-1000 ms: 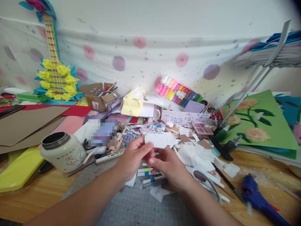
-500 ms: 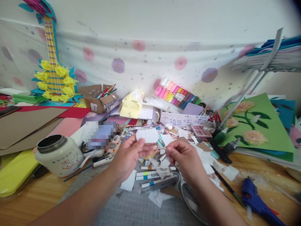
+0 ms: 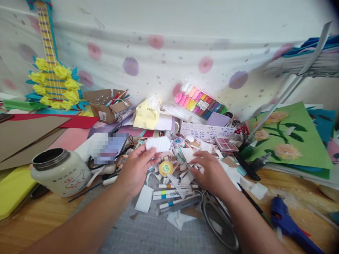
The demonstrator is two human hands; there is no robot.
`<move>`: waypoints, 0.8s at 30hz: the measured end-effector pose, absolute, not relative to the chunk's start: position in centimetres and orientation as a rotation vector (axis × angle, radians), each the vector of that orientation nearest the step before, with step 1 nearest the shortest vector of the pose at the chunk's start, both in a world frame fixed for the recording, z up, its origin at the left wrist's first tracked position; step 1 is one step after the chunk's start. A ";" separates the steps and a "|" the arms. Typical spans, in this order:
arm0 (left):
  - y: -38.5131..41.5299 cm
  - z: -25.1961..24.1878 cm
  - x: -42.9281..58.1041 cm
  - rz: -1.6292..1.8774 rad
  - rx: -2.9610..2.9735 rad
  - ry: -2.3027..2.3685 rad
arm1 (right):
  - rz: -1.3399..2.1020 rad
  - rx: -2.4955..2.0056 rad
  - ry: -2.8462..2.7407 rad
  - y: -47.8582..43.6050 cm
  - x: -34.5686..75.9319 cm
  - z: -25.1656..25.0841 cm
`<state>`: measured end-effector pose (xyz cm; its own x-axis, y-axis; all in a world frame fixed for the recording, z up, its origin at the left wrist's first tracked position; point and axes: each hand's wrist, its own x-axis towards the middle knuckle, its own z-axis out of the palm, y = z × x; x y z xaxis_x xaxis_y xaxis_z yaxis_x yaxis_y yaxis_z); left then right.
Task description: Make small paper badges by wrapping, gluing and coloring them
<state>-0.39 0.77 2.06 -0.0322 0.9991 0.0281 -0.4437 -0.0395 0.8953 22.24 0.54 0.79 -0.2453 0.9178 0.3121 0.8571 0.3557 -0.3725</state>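
Observation:
My left hand pinches a small white oblong pad with a bumpy, quilted-looking surface, thumb in front. What it is made of I cannot tell. My right hand reaches over the pile of paper scraps, its thumb and fingers apart beside a white paper piece. Whether the fingertips touch that piece is unclear. Between the hands lies a round yellow disc with a green mark. Below are several white markers and grey-handled scissors, partly under my right forearm.
A cream jar and a phone stand to the left. On the right are a blue glue gun, a dark brush and a metal stand. Coloured clay and a cardboard box sit at the back.
My left hand has moved slightly left and up with the white pad. My right hand has lowered toward the scraps, its closed fingers spreading. The yellow disc is now uncovered, and the view has shifted.

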 end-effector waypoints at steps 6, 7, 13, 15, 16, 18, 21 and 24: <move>0.6 2.1 0.0 1.409 0.941 0.908 | 0.346 -1.517 -2.327 -0.6 18.0 -0.3; 0.5 2.1 0.0 1.400 0.944 0.910 | 0.367 -1.529 -2.313 -0.5 17.7 -0.5; 0.5 2.2 0.0 1.323 0.925 0.896 | 0.647 -1.488 -2.092 0.3 18.4 -1.0; 0.6 2.2 -0.2 1.300 0.919 0.887 | 0.813 -1.442 -1.973 0.3 18.9 -0.7; 0.6 2.1 -0.3 1.289 0.920 0.881 | 0.906 -1.412 -1.914 0.3 19.2 -0.5; 0.7 2.1 -0.6 1.275 0.926 0.864 | 1.074 -1.347 -1.801 0.2 19.7 -0.1; 0.7 2.0 -0.8 1.259 0.931 0.826 | 1.205 -1.280 -1.647 0.2 20.1 0.1; 0.8 1.9 -0.7 1.241 0.948 0.796 | 1.221 -1.272 -1.551 0.4 20.3 0.0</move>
<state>-0.71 0.79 1.92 0.1641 0.9864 0.0054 -0.4062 0.0626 0.9116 20.35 0.36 -0.01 -0.2020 0.9793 -0.0084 0.2384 0.0408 -0.9703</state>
